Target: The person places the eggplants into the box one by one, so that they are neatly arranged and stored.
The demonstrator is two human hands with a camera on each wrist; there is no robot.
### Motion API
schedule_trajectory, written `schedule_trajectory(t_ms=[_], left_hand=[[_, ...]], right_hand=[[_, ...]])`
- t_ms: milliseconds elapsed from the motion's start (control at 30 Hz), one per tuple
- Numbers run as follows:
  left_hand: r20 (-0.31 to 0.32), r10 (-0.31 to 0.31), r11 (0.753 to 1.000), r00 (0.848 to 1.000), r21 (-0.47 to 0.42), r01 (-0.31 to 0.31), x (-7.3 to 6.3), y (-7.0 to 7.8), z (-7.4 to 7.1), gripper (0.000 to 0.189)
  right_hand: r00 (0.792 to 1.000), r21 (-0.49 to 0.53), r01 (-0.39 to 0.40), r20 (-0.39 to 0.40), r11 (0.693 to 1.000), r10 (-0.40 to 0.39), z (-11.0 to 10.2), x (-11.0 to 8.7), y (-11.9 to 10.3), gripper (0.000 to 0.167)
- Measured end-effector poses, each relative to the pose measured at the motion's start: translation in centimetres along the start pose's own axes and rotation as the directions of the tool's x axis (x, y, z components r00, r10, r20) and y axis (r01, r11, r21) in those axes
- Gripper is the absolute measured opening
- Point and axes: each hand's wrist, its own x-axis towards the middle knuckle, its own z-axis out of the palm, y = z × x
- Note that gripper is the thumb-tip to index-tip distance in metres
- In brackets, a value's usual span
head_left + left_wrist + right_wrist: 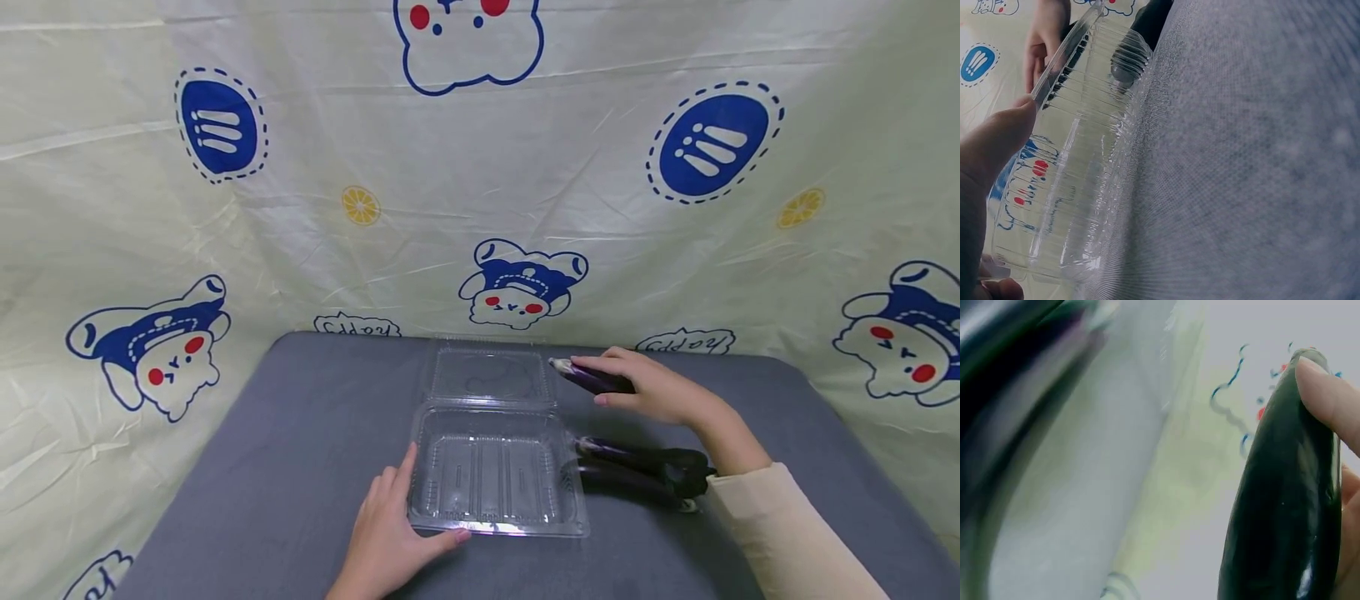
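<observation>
In the head view a clear plastic clamshell container (491, 483) lies opened out on the grey table, its lid (491, 375) flat behind the tray. My left hand (386, 525) holds the tray's near left corner, thumb on the front rim and fingers along the left side. The left thumb (1007, 140) presses the rim in the left wrist view. A dark purple eggplant (596, 379) is gripped by my right hand (656, 383) just right of the lid, its pale stem end pointing left. The right thumb lies along this eggplant (1285, 487) in the right wrist view.
More dark eggplants (637, 483) lie together on the table, close against the tray's right side and below the right forearm. A printed cloth (420, 150) hangs behind and around the grey table (300, 467).
</observation>
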Motion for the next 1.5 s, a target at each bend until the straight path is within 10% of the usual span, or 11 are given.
schedule_trajectory(t_ms=[733,1500], left_hand=[[0.092,-0.039,0.999,0.995,-0.02,0.041,0.2,-0.4,-0.2,0.128],[0.115,-0.043,0.999,0.992,-0.001,0.043,0.2,-0.1,-0.5,0.128]], right_hand=[[0.97,-0.102,0.228,0.111,0.968,-0.216,5.5,5.4,-9.6,0.059],[0.958,-0.347,0.228,0.244,0.91,-0.147,9.2,7.1,-12.3,0.056]])
